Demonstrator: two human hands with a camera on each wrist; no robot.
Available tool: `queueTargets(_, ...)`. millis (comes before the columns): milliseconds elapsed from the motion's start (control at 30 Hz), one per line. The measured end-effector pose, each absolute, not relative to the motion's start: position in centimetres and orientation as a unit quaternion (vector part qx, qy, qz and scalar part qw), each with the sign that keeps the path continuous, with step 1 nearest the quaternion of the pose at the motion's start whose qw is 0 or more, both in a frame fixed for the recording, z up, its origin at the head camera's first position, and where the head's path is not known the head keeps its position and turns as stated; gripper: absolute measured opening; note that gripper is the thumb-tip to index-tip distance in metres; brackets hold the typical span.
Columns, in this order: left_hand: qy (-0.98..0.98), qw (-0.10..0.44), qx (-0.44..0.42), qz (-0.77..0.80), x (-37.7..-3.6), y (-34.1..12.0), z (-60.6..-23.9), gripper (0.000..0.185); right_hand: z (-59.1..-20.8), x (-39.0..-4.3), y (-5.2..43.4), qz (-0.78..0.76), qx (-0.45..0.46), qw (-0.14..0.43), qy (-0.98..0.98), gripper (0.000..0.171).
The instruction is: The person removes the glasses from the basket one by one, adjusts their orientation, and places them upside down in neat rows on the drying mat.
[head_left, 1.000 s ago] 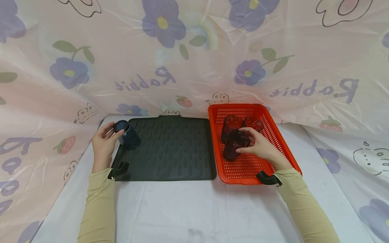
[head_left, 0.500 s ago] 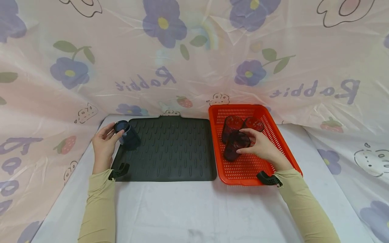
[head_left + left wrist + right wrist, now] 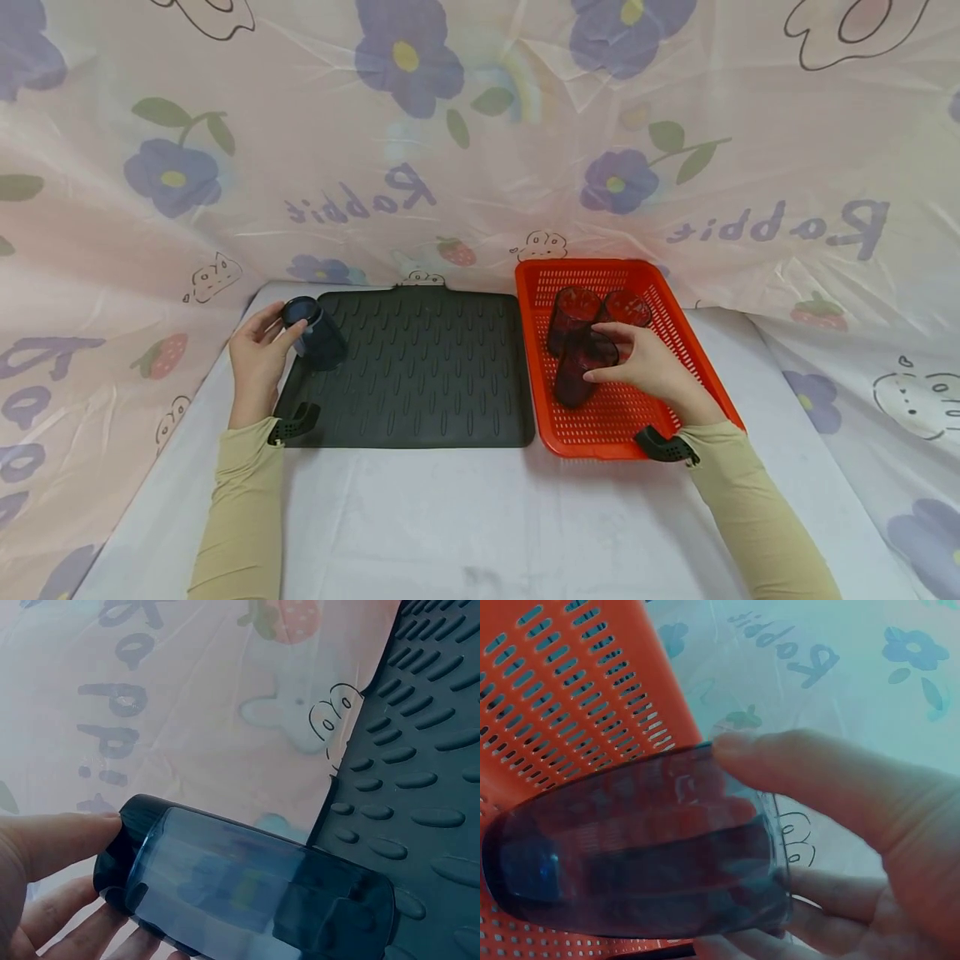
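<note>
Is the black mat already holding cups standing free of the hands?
No, the only cup at the black mat is tilted in the left hand.

White-covered table [image 3: 420, 525] fills the lower frame; on it, a black ribbed mat [image 3: 420, 375] at centre-left, an orange perforated basket [image 3: 660, 312] just right of it.

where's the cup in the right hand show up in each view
Head: the cup is right of centre, inside the orange basket, held by the right hand, near two other cups.
Left wrist: not in it; that view shows a different cup over the black mat.
Right wrist: it fills the lower left, thumb on its rim.
Shared landmark: the orange basket's perforated mesh.
</note>
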State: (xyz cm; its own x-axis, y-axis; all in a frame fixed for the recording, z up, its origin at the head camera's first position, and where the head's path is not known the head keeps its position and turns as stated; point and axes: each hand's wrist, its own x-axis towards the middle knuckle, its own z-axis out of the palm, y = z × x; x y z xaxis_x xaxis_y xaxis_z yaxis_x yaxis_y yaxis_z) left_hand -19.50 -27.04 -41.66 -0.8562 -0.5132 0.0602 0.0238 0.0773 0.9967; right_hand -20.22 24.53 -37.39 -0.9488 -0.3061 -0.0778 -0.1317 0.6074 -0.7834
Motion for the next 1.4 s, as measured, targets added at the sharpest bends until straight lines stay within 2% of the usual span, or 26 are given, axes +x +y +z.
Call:
queueTargets(533,-0.72,0.19,0.178,-0.643,-19.1,-26.8,-41.4,0.053,-33.7,-18.2,24.4,-0.439,-0.107,0.091,0.887,0.08)
queueTargets(933,-0.724,0.187,0.168,-0.642,-19.2,-27.1,-41.5,0.054,-32.4,-18.0,24.4,-0.482,-0.138,0.061,0.863,0.076)
queueTargets(1100,-0.725,0.191,0.171,-0.64,-19.3,-27.1,-41.6,0.052,-31.7,-17.7,24.1,-0.496,-0.135,0.07,0.855,0.077)
queueTargets(1400,-0.731,0.193,0.168,-0.633,-19.3,-27.1,-41.5,0.053,-30.5,-17.6,23.4,-0.49,-0.117,0.045,0.862,0.075)
